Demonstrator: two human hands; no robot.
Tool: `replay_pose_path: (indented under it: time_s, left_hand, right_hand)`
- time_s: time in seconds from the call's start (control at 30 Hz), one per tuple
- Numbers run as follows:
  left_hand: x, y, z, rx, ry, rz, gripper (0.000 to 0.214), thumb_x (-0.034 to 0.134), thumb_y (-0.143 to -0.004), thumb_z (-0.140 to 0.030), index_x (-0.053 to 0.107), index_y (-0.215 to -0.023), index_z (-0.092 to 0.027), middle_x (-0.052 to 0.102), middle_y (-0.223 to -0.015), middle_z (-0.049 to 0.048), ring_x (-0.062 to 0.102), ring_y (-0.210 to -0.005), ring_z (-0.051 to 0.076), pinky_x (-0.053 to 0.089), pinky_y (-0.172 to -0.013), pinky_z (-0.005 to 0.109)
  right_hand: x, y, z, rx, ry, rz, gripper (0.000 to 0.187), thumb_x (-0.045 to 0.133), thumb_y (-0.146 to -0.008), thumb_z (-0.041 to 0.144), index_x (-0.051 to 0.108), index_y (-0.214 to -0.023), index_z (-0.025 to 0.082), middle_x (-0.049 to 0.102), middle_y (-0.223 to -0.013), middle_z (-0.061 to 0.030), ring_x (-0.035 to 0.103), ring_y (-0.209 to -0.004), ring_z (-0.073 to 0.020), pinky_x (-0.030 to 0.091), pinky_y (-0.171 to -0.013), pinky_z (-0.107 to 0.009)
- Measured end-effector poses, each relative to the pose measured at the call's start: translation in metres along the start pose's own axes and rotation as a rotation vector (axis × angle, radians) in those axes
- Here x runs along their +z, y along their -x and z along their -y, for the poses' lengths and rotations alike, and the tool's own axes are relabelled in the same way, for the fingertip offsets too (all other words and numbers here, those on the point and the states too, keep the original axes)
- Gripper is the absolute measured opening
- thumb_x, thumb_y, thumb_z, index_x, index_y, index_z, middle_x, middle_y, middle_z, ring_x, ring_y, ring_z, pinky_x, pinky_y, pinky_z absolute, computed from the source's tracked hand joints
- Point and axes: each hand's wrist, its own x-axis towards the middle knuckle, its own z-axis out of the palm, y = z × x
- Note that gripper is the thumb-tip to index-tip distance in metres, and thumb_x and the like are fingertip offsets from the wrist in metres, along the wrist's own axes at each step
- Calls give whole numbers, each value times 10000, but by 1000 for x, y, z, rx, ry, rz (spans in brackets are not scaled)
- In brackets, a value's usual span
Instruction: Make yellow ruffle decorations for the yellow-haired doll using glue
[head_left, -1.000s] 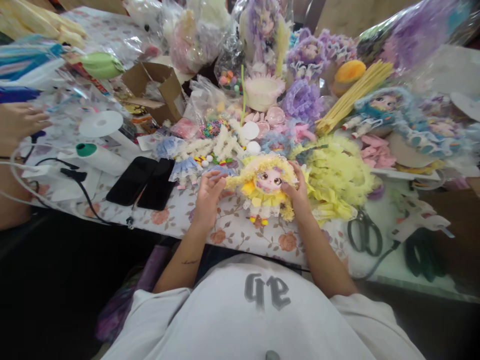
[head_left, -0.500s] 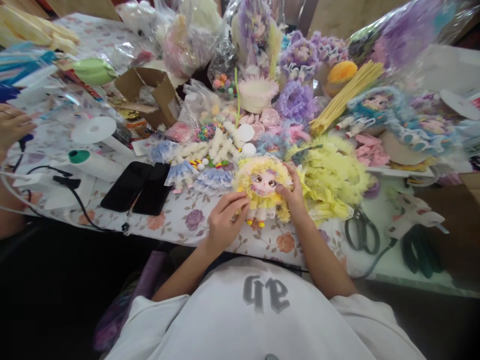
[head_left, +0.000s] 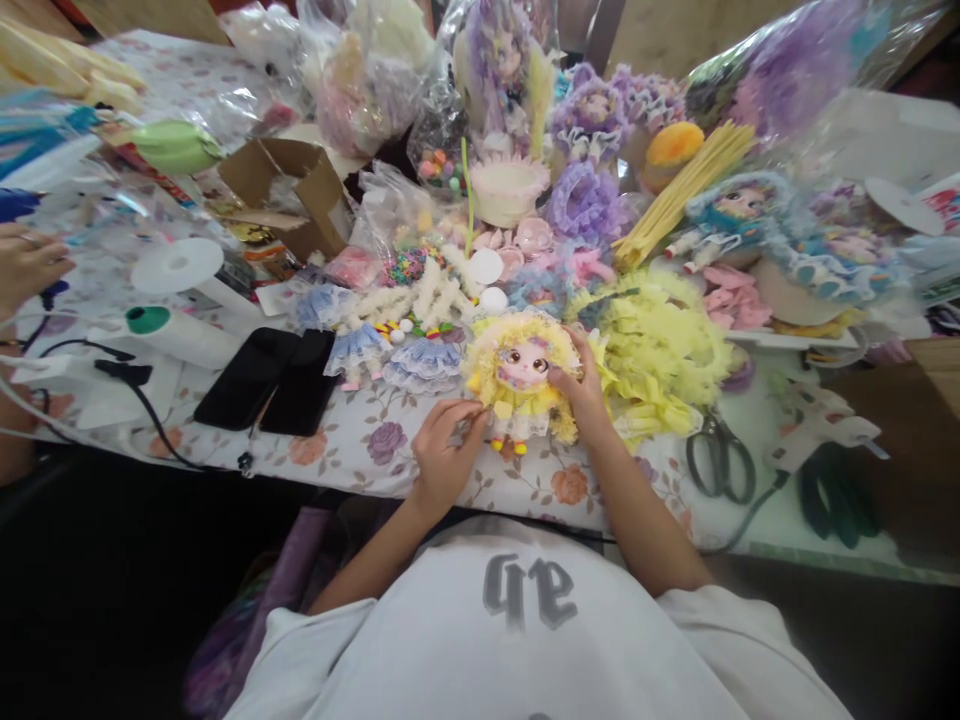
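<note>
A doll [head_left: 529, 365] with a fluffy yellow bonnet, curly yellow hair, a yellow lace-trimmed dress and yellow-and-red shoes faces up at the table's front. My right hand [head_left: 587, 390] grips its right side, thumb beside the face. Close to the dress, at the doll's left, my left hand [head_left: 448, 445] has thumb and fingertips pinched together; what lies between them is too small to make out. A small pale yellow piece [head_left: 502, 409] shows on the dress front by those fingertips. Fluffy yellow trim [head_left: 660, 340] lies piled just right of my right hand.
Two dark phones [head_left: 247, 378] and blue lace doll dresses [head_left: 427, 362] lie to the left. Scissors [head_left: 720, 458] and a glue gun [head_left: 821, 430] with its cord are at right. Bagged dolls, a cardboard box [head_left: 289, 195] and yellow sticks [head_left: 686, 195] crowd the back. Another person's hand [head_left: 30, 265] is far left.
My left hand has drawn slightly left and down from the doll, uncovering the pale yellow piece on the dress. My right hand keeps its grip. The view has shifted a little.
</note>
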Motion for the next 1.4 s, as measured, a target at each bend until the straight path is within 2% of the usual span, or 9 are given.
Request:
replay_pose_path:
  time_s: [0.17, 0.27, 0.37, 0.47, 0.7, 0.93, 1.1, 1.23, 1.4]
  left_hand:
    - [-4, -5, 3, -77, 80, 51, 20, 708, -861, -199, 728, -864, -203, 742, -905, 35, 704, -872, 161, 562, -836, 315]
    - [-13, -18, 9, -216, 180, -53, 102, 666, -896, -265, 739, -850, -210, 739, -974, 48, 689, -957, 182, 536, -924, 358]
    - [-21, -33, 18, -349, 295, -152, 152, 650, -905, -317, 745, -867, -204, 723, -960, 54, 675, -963, 183, 540, -894, 329]
    - [-25, -40, 22, -384, 384, -65, 151, 729, -842, -346, 750, -884, -202, 708, -941, 53, 664, -929, 172, 547, -808, 281]
    - [-17, -23, 1, -271, 186, 124, 103, 788, -779, -298, 747, -781, -204, 736, -769, 13, 655, -686, 130, 544, -695, 262]
    - [2, -9, -2, -26, -92, 4, 19, 706, -816, -166, 709, -830, -178, 740, -795, 41, 695, -759, 162, 572, -745, 295]
    - [0, -13, 4, 266, -212, -57, 181, 685, -791, -60, 695, -921, -186, 719, -824, 59, 682, -789, 181, 566, -748, 308]
    - [-4, -12, 2, 244, -158, -50, 276, 709, -798, -71, 674, -1048, -185, 734, -957, 83, 709, -905, 185, 581, -829, 311]
    - [-9, -12, -9, 115, -131, -21, 295, 771, -799, -142, 659, -1068, -190, 746, -958, 59, 721, -917, 179, 581, -834, 293]
  right_hand:
    - [0, -1, 1, 27, -52, -22, 754, 745, -716, 552, 475, -1378, 314, 553, -1445, -64, 544, -1333, -316, 441, -1144, -524]
    - [-2, -2, 1, 31, -78, -4, 798, 770, -682, 572, 469, -1378, 322, 551, -1451, -63, 554, -1325, -321, 466, -1125, -521]
    - [-4, -4, -1, 25, -111, -7, 826, 805, -642, 571, 489, -1361, 315, 557, -1444, -66, 534, -1348, -334, 449, -1142, -530]
    - [-6, -5, -1, 26, -137, 7, 834, 825, -636, 545, 491, -1365, 312, 565, -1437, -67, 516, -1371, -336, 436, -1154, -528]
    - [-7, -4, 3, 35, -155, 46, 799, 818, -678, 519, 488, -1375, 311, 562, -1458, -67, 551, -1343, -327, 455, -1136, -507]
    - [-7, -5, -4, -18, -126, 48, 797, 804, -700, 505, 478, -1398, 301, 554, -1467, -80, 569, -1325, -327, 485, -1102, -502]
    - [-11, -6, -4, -19, -58, 68, 857, 781, -710, 564, 437, -1446, 290, 527, -1494, -99, 570, -1322, -325, 503, -1074, -495]
    - [-12, -7, -3, -14, -6, 87, 916, 770, -691, 634, 421, -1463, 284, 495, -1518, -108, 538, -1352, -324, 478, -1104, -491]
    - [-8, -6, -2, -27, -38, 32, 897, 790, -657, 632, 458, -1417, 290, 542, -1467, -96, 544, -1338, -325, 452, -1129, -513]
